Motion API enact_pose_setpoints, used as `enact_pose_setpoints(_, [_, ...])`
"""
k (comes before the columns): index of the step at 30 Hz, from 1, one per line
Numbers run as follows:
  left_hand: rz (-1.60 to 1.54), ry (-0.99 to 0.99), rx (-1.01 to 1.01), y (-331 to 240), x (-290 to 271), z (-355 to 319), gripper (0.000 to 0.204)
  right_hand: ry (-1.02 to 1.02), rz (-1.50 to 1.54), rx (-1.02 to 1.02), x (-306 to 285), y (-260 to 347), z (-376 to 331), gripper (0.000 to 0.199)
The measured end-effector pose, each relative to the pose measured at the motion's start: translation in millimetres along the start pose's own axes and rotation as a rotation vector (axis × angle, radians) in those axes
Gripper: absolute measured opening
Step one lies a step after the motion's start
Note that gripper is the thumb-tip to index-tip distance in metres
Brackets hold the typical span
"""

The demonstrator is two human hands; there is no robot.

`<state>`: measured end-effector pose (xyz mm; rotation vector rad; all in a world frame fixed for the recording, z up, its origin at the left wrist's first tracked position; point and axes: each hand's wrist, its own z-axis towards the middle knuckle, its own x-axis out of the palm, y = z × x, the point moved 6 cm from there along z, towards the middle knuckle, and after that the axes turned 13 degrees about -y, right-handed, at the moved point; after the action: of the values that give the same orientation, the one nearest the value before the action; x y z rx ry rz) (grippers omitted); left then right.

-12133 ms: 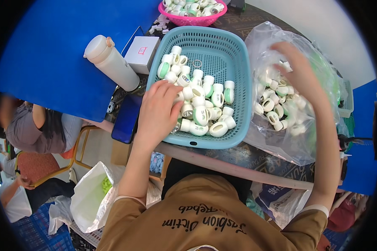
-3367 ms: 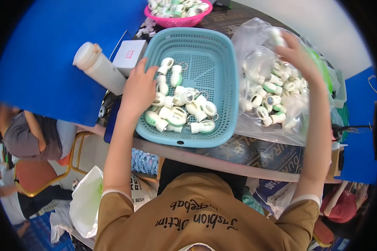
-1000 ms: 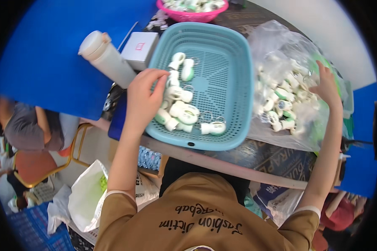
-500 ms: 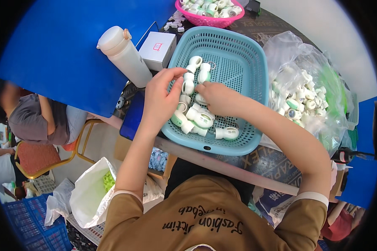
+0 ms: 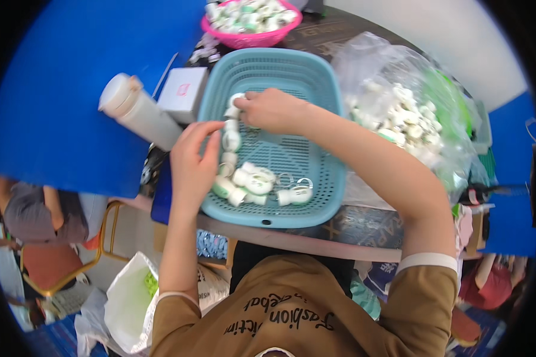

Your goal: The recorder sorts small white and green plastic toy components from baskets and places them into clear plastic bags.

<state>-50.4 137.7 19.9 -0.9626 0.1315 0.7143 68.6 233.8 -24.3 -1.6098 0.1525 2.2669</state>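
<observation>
A light-blue plastic basket holds several small white-and-green keychain pieces with metal rings. Some line its left side in a row; others lie loose at the near end. At the row's far end, my right hand has its fingers closed on a white keychain piece, partly hidden by them. My left hand reaches over the basket's left rim. Its thumb is apart from the fingers, and the fingertips are beside another white-and-green piece in the row.
A white bottle and white box stand left of the basket. Beyond it is a pink bowl of similar pieces. A clear plastic bag of white pieces lies to the right. A white sack stands below left.
My right hand has moved from the middle of the basket to the far end of the row. My left hand stays by the left wall. The whole view has shifted.
</observation>
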Motion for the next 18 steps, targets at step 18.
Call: enact_pose_setpoints(18, [-0.112,-0.075,-0.179,18,-20,-7,0.024,-0.377,-0.03,0.596,-173,-58,-89,0.04])
